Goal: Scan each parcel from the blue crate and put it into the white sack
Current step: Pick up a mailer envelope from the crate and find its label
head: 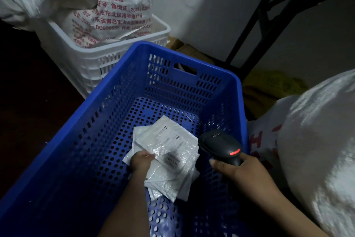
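Now pinching the top parcel (173,145) by its edge with the left hand (141,162), low inside the crate (221,70) on a small pile (169,184) of others; gripping the scanner (219,145) in the right hand (245,170), wrapped round its handle; sack (318,150) just right of the crate

My left hand (141,161) held the top parcel (169,144) by its left edge. Under my grip lay more parcels (169,181), on the floor of the near crate (236,90). Just right of my grip, my right hand (244,169) held the scanner (221,144) above the crate. Farther right, outside the crate, sat the side sack (317,140). Behind my grip and to the left stood the far crate (92,63), with the standing sack (115,15) in it.
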